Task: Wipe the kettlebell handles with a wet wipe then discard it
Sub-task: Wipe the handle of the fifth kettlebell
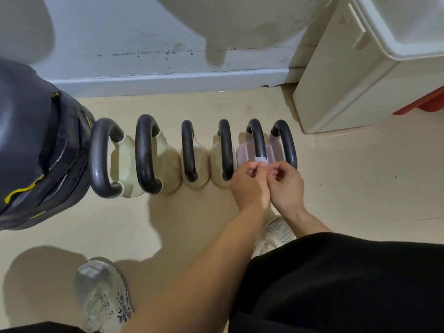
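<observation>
left hand (249, 188), right hand (286, 188), both grips pinching wet wipe (260, 160), held at pink kettlebell's handle (258, 138)

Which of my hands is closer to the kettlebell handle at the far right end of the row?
Right. The right hand sits at the near end of that handle; the left hand is beside it, farther left.

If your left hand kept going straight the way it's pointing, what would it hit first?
Most likely the black handle of the pink kettlebell, just beyond the wipe the left hand pinches; depth is hard to judge.
</observation>
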Tool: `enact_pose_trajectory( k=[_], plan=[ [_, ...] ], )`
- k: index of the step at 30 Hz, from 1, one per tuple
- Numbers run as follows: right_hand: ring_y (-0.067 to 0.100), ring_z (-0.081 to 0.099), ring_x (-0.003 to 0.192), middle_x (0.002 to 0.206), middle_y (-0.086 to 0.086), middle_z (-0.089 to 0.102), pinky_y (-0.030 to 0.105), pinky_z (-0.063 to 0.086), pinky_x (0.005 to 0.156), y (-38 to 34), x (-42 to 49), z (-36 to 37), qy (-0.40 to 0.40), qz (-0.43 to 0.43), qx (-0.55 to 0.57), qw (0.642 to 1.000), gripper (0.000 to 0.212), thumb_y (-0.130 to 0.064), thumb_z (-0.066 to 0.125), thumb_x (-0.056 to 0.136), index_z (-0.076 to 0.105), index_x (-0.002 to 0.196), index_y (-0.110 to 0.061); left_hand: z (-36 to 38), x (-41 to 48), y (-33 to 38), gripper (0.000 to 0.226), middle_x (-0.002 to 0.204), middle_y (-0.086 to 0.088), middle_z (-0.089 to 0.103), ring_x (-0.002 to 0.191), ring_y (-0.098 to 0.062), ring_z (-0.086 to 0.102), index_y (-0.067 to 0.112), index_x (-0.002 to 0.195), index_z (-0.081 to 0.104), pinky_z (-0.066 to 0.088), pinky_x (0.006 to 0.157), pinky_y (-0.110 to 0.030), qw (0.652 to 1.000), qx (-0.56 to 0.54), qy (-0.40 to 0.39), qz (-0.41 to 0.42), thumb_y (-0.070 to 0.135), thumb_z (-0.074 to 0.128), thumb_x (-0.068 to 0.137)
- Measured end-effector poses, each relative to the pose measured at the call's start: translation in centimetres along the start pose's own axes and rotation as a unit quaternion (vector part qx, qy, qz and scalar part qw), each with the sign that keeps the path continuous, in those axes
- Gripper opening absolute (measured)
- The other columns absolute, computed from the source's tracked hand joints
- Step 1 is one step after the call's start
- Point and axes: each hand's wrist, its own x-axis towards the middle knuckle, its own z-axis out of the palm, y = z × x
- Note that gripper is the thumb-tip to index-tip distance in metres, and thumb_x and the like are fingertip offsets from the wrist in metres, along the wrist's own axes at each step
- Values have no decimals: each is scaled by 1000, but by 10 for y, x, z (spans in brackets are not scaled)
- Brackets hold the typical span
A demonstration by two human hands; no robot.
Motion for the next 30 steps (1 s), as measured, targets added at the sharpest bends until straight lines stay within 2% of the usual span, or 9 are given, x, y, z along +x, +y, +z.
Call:
enact_pose_trajectory(
  k=[3,7,9,11,16,19,24,27,30],
  plan=[
    [5,63,68,75,-5,69,5,44,60,3,-7,5,0,1,-1,1000,13,-19,68,95,67,82,-18,7,5,-9,17,80,4,75,73,-2,71,17,87,74,57,78,-21,997,-30,28,-64,33,67,91],
    [8,64,72,76,-7,70,4,42,60,14,-9,9,-11,32,-14,999,19,-18,68,94,65,77,-25,11,8,-16,32,61,9,72,69,-6,71,28,61,70,56,77,-24,994,-20,30,-106,46,67,88],
    [6,64,71,77,-6,70,8,42,61,18,-9,10,-8,45,-13,999,17,-18,67,94,65,79,-24,12,9,-20,33,68,5,75,72,-8,70,24,70,74,56,80,-26,994,-5,28,-107,50,66,88],
    [0,63,68,80,-4,69,10,43,62,17,-9,9,10,39,-1,999,10,-18,69,93,61,89,-21,13,12,-24,34,78,4,75,78,-10,69,18,83,77,54,82,-27,995,2,34,-99,49,66,89],
    [3,66,77,80,-10,66,9,48,65,11,-6,4,-13,-64,-35,997,28,-17,65,96,58,122,-25,16,15,-27,18,92,-3,72,85,-14,69,13,94,64,52,78,-17,989,-84,52,-109,27,73,88],
    [-2,65,74,79,-12,65,8,47,63,12,2,0,-23,-94,-68,993,22,-11,64,96,62,116,-19,17,16,-26,7,90,-8,71,75,-12,67,13,96,61,52,67,-13,980,-150,39,-124,9,66,92],
    [-3,64,73,73,-6,66,3,41,62,11,9,-2,-21,-131,-95,987,3,-11,65,96,64,94,-13,15,20,-32,11,89,-16,72,80,-26,69,10,93,67,60,79,-39,956,-221,22,-194,4,65,85],
    [9,65,72,76,-3,68,13,47,63,16,3,4,-3,-112,-79,991,9,-12,65,96,63,88,-15,14,16,-35,10,93,-15,74,90,-31,72,17,86,68,59,86,-45,951,-218,22,-217,9,66,80],
    [19,68,74,81,1,68,27,54,68,30,-3,12,2,-67,-59,996,11,-13,65,96,62,86,-17,14,17,-36,21,85,-10,70,83,-27,71,22,80,61,59,83,-40,947,-222,32,-229,3,62,86]
  ],
)
